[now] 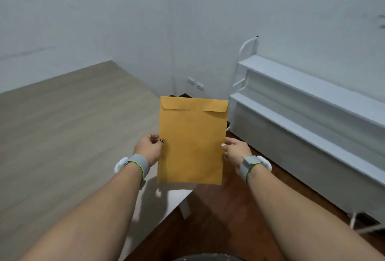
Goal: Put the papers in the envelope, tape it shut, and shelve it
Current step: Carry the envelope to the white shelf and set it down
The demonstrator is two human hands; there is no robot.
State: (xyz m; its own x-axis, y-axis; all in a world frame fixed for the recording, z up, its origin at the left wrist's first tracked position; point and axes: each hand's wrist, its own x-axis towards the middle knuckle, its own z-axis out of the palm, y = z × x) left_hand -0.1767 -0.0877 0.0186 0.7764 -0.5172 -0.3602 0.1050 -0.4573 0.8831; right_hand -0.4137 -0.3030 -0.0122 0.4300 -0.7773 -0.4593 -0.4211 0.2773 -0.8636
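Between both hands: envelope [192, 142] upright, long axis vertical, flap folded down. Left hand [148, 149] and right hand [235, 152] pinch side edges. Shelf [302, 102] right of right hand, nearer it.

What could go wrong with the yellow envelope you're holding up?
1. The envelope is pinched only at its side edges by the left hand and right hand, so it might slip or bend.
2. No tape shows clearly on the flap, so it could pop open.
3. The white shelf is off to the right, so a corner could bump it.
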